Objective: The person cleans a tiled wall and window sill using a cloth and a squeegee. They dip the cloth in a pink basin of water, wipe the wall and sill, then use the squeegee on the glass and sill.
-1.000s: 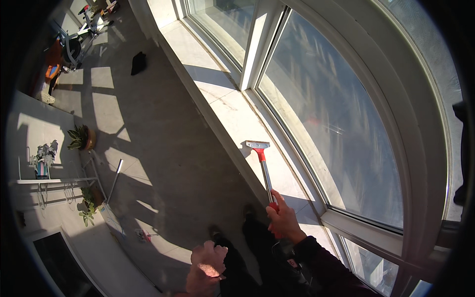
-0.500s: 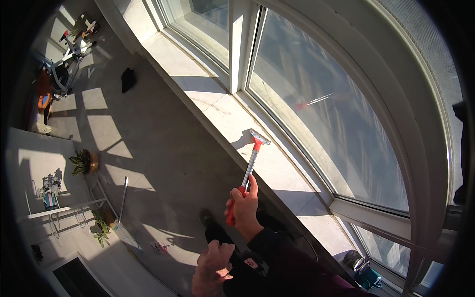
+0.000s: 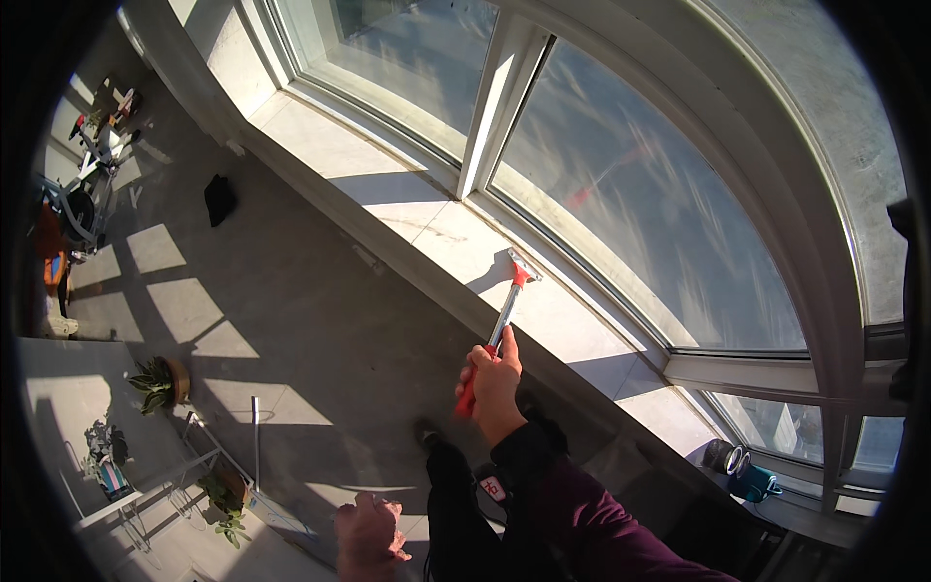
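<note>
My right hand (image 3: 497, 388) is wrapped round the red grip of a long-handled scraper (image 3: 507, 308), forefinger stretched along its metal shaft. The scraper's wide head lies over the pale stone window sill (image 3: 441, 233), close to the window frame, with its shadow beside it. Whether the blade touches the stone I cannot tell. Low in the view, my left hand (image 3: 369, 533) hangs apart from the sill with its fingers curled in; what they hold, if anything, is hidden.
Large window panes (image 3: 650, 204) rise beyond the sill. A dark cylindrical object (image 3: 722, 456) and a teal item (image 3: 754, 482) sit at its right end. To the left are potted plants (image 3: 160, 383), a white rack (image 3: 184, 466), a dark cloth (image 3: 220, 200) and an exercise bike (image 3: 78, 209).
My left hand has moved left and down, away from my right arm. The scraper has shifted slightly right in view, still in my right hand, as the whole view turned.
</note>
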A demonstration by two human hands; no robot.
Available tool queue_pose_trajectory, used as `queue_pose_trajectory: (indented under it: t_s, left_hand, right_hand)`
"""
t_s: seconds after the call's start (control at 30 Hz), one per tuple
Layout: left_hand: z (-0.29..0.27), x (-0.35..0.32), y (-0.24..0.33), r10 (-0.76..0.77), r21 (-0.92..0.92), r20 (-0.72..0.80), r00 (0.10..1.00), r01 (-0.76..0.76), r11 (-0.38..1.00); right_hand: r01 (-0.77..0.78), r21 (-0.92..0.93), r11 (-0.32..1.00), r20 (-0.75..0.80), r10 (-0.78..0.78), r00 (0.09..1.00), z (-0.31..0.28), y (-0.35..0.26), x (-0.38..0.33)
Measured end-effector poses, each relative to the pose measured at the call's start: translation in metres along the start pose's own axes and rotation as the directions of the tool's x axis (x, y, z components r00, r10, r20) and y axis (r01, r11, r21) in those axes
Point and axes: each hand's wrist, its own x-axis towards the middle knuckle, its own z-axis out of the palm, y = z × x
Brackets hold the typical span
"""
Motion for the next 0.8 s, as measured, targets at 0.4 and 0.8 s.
queue_pose_trajectory:
  t_s: [0.4, 0.8]
  left_hand:
    - [-0.019, 0.027, -0.031, 0.124, -0.056, -0.061, 0.99, -0.128, 0.99]
    - [-0.05, 0.052, -0.031, 0.114, -0.07, -0.164, 0.98, -0.127, 0.989]
  right_hand:
    - [-0.114, -0.157, 0.981, -0.046, 0.108, 0.993, 0.014, 0.019, -0.013]
    - [-0.035, -0.036, 0.999, -0.149, 0.029, 0.988, 0.045, 0.025, 0.005]
